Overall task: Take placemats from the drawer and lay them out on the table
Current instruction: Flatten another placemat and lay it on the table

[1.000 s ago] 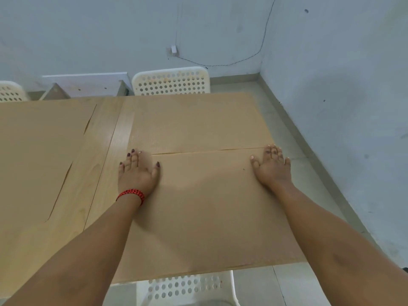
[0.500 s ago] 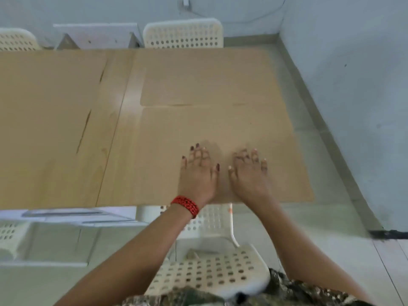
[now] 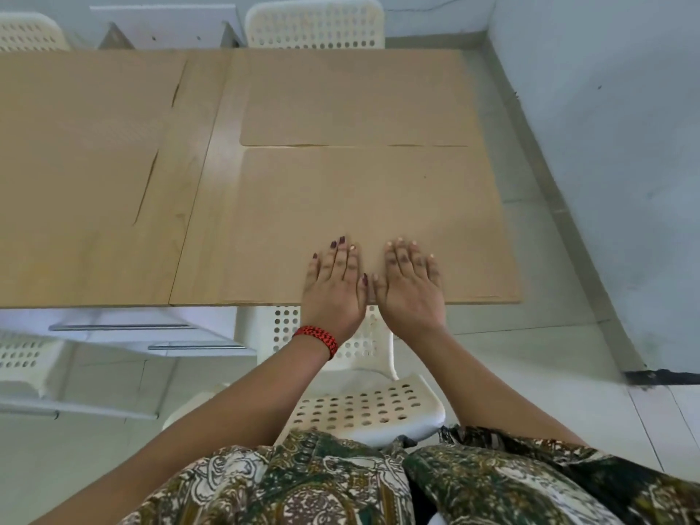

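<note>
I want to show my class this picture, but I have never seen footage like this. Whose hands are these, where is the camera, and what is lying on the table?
No machine here: a person wears a wide-angle camera on the head, looking forward and down, so you see their own arms. The left hand, above a red wristband, and the right hand lie flat, side by side, on the near placemat. They press on it and hold nothing. A far placemat lies just beyond it, and similar tan sheets seem to cover the table's left part. Bare wooden table shows between. White perforated chairs stand around.
</note>
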